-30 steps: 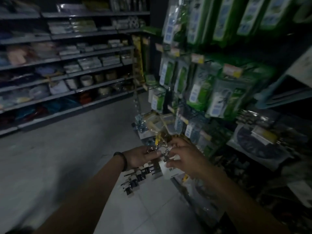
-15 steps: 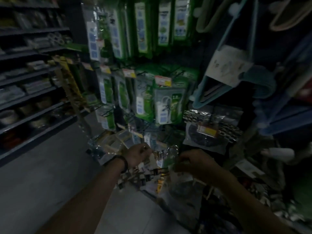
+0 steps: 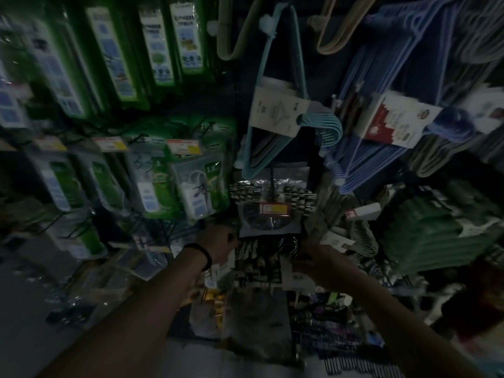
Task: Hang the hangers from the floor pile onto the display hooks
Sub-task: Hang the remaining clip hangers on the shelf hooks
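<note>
Both my hands hold up a bundle of metal clip hangers in front of the dark display wall. My left hand, with a black band on the wrist, grips the bundle's left end. My right hand grips the right end beside the shiny wire hooks. Just above the bundle hangs a pack of similar metal clip hangers with a yellow and red price tag. The display hook behind that pack is lost in the dark.
Teal hangers and blue hangers hang on the wall above right, green ones at right. Green packs of power strips fill the hooks at left. More goods lie piled on the floor below my hands.
My view has swung right, from the aisle shelves to the hanger wall. Both hands have carried the clip-hanger bundle up to just below the hanging pack of metal clip hangers.
</note>
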The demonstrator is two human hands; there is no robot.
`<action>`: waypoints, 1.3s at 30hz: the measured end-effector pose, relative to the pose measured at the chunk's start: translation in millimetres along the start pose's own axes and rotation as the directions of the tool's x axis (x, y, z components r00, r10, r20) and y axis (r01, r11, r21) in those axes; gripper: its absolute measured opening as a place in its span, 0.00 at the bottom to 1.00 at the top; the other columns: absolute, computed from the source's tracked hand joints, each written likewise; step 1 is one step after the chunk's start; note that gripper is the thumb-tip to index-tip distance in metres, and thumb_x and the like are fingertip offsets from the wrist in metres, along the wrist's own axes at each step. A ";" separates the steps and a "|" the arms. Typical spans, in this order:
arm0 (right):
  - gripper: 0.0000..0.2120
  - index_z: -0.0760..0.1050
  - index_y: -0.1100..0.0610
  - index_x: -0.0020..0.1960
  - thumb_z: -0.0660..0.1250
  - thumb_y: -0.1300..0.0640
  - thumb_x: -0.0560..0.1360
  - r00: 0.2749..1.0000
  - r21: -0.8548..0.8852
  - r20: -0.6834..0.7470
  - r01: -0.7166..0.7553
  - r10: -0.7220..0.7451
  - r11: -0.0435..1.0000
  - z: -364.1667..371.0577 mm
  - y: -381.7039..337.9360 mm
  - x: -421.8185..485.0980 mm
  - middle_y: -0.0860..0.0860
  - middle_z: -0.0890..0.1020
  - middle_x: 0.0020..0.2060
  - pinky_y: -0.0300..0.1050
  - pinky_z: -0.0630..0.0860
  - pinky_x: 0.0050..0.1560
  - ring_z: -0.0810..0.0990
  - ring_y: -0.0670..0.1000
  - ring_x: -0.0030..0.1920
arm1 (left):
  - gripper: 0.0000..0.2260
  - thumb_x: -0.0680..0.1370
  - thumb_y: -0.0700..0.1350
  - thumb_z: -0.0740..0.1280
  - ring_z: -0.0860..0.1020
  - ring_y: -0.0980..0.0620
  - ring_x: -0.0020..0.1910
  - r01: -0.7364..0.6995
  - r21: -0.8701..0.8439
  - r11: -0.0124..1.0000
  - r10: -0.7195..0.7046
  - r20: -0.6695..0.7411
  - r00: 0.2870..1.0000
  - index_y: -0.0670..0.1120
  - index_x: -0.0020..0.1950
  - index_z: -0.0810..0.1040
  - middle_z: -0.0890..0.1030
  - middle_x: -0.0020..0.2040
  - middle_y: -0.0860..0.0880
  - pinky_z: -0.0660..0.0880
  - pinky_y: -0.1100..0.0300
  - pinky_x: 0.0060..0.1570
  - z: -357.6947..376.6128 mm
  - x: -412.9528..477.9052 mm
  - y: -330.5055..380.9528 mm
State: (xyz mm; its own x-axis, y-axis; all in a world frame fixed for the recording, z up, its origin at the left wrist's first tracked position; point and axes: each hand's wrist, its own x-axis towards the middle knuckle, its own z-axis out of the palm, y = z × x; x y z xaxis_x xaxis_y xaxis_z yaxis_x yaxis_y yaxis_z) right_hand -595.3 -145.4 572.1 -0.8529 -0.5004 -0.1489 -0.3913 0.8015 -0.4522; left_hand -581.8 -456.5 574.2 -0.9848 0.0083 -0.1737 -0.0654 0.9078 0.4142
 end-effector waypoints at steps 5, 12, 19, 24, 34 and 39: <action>0.10 0.80 0.47 0.62 0.67 0.46 0.82 0.992 -0.080 -0.118 0.036 -0.045 0.996 -11.6 19.8 14.2 0.43 0.84 0.54 0.35 0.77 0.44 0.82 0.44 0.50 | 0.25 0.83 0.44 0.67 0.81 0.44 0.59 -0.155 0.060 0.986 0.155 0.018 0.988 0.53 0.80 0.68 0.82 0.64 0.44 0.78 0.57 0.57 -11.5 19.0 17.5; 0.11 0.80 0.49 0.59 0.67 0.45 0.82 0.984 -0.134 -0.170 0.022 -0.045 0.991 -26.7 41.6 36.6 0.47 0.85 0.52 0.50 0.83 0.49 0.84 0.50 0.50 | 0.29 0.86 0.45 0.62 0.81 0.46 0.54 -0.283 0.418 0.863 0.251 0.131 0.959 0.61 0.84 0.57 0.82 0.61 0.45 0.75 0.59 0.46 -41.8 21.1 30.3; 0.16 0.80 0.54 0.65 0.67 0.48 0.82 0.986 -0.013 -0.160 0.047 -0.048 0.999 -9.0 39.4 75.8 0.57 0.83 0.60 0.45 0.78 0.59 0.81 0.60 0.61 | 0.41 0.85 0.42 0.61 0.69 0.48 0.28 -0.278 0.441 0.853 0.296 0.027 0.955 0.73 0.79 0.36 0.72 0.32 0.45 0.69 0.55 0.28 -51.1 19.3 40.5; 0.17 0.76 0.49 0.70 0.67 0.51 0.82 0.911 -0.273 -0.298 0.206 -0.286 0.940 1.7 19.6 83.7 0.52 0.80 0.67 0.52 0.79 0.63 0.80 0.55 0.65 | 0.46 0.82 0.37 0.61 0.70 0.46 0.28 -0.229 0.467 0.854 0.260 -0.001 0.966 0.76 0.77 0.33 0.74 0.32 0.42 0.69 0.56 0.27 -60.0 22.4 44.9; 0.09 0.83 0.45 0.56 0.71 0.45 0.78 0.840 -0.453 -0.451 0.076 -0.302 0.888 -11.9 3.7 105.5 0.49 0.86 0.55 0.50 0.77 0.53 0.84 0.57 0.55 | 0.46 0.83 0.36 0.61 0.68 0.47 0.29 -0.259 0.514 0.818 0.280 0.038 0.959 0.79 0.74 0.35 0.72 0.34 0.41 0.71 0.55 0.32 -82.2 29.4 48.9; 0.10 0.86 0.46 0.54 0.77 0.46 0.73 0.860 -0.490 -0.422 0.050 -0.287 0.870 -13.4 14.6 119.0 0.49 0.87 0.50 0.48 0.79 0.49 0.86 0.55 0.49 | 0.49 0.82 0.33 0.59 0.68 0.46 0.30 -0.297 0.598 0.744 0.275 0.130 0.952 0.78 0.74 0.32 0.75 0.37 0.38 0.71 0.53 0.31 -90.1 34.9 49.7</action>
State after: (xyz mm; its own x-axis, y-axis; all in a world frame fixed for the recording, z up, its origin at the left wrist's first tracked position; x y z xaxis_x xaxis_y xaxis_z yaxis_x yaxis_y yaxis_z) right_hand -707.1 -188.8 559.6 -0.7672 -0.5219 0.3728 -0.5524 0.8331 0.0296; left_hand -633.9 -448.8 669.2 -0.9350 0.3125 -0.1675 0.3401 0.9241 -0.1744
